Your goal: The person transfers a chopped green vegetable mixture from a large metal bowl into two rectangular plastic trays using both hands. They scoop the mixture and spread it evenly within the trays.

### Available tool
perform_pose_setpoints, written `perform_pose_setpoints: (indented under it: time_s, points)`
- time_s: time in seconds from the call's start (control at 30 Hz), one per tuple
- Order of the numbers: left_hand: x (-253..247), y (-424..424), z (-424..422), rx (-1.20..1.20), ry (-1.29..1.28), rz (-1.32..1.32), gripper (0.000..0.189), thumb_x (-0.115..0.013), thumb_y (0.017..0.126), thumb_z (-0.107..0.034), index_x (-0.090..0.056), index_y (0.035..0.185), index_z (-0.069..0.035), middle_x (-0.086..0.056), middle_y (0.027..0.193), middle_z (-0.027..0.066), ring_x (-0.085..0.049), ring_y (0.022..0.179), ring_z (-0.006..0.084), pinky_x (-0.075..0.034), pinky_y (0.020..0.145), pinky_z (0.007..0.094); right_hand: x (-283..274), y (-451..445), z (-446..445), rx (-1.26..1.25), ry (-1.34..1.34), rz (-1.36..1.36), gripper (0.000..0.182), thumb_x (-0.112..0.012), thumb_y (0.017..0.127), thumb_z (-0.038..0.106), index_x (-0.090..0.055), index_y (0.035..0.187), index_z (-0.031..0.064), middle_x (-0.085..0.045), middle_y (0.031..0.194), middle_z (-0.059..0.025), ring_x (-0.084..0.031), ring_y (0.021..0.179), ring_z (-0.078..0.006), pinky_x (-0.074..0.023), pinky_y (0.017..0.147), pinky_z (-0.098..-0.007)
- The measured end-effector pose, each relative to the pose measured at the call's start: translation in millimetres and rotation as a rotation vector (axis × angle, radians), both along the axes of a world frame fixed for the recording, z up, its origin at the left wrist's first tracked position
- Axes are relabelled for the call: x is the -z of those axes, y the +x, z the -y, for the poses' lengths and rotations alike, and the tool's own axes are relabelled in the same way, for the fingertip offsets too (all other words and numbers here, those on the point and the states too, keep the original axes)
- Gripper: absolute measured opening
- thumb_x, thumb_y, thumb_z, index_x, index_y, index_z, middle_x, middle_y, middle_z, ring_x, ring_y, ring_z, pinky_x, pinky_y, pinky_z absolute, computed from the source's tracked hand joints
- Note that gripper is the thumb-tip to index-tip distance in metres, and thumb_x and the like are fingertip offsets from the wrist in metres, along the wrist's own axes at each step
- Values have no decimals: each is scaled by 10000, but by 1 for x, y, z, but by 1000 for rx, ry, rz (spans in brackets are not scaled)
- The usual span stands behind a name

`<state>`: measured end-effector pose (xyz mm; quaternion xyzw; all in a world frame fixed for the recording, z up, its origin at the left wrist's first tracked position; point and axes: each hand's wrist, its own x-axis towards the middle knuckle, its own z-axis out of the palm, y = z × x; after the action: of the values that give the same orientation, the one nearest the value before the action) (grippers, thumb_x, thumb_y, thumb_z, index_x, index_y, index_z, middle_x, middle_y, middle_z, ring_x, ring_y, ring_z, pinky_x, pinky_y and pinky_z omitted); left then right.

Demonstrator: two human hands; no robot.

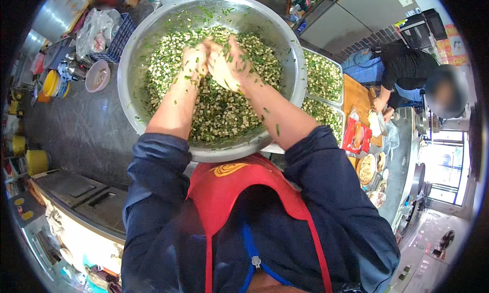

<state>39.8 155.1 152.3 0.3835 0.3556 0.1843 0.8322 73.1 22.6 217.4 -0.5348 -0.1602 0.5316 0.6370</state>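
Note:
A large round metal bowl (131,75) stands before me, holding a mix of small pale cubes and chopped green leaves (225,121). Over the far middle of the mix, my left hand (195,60) and my right hand (231,64) are close together, both blurred by motion. Green bits cling to both hands and forearms. The fingers are partly hidden, and whether they hold any of the mix is unclear. More green bits stick to the bowl's inner wall.
Right of the bowl are two clear containers of the same mix (324,77), a wooden board (353,94) and a red package (356,136). A person (408,64) works there with their hands at the board. A blue crate (122,37) and pink bowl (97,76) stand left.

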Motion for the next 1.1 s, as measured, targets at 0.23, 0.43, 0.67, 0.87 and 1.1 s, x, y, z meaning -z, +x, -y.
perform_pose_setpoints:
  time_s: [0.23,0.43,0.67,0.87,1.1]
  points:
    - [-45,-1,79,257,396,-370,689,-356,883,-570,-516,1133,52,-584,1062,195,-575,877,238,-491,703,377,74,76,-11,278,-488,612,678,-399,855,568,-332,1303,63,-295,1388,-156,-334,1235,-287,-332,951,-421]
    - [-2,18,19,43,265,-190,643,-349,913,-500,-397,1192,78,-568,1036,218,-595,813,254,-508,586,347,66,37,-12,44,-462,1418,471,-606,785,198,-371,1127,-24,-428,1176,-201,-415,1104,-328,-334,934,-419]
    - [-26,27,5,-337,-535,794,709,-326,848,-625,-379,1161,9,-402,1211,239,-406,1129,446,-350,939,612,10,-9,15,-269,-252,174,673,-415,885,534,-389,1259,-26,-528,1175,-161,-512,1047,-237,-396,910,-378]
    - [-15,34,29,-99,-697,1139,851,-334,777,-706,-248,1309,-48,-220,1378,236,-280,1247,442,-252,998,629,11,-13,3,20,100,-164,551,-534,860,446,-447,1192,15,-552,1133,-112,-543,1026,-227,-455,860,-398]
    - [-33,21,51,182,-576,1047,881,-366,721,-765,-244,1319,-130,-176,1418,217,-200,1284,442,-197,1035,593,25,31,-11,89,60,-128,430,-452,914,369,-442,1161,16,-525,1120,-128,-531,974,-214,-468,868,-382]
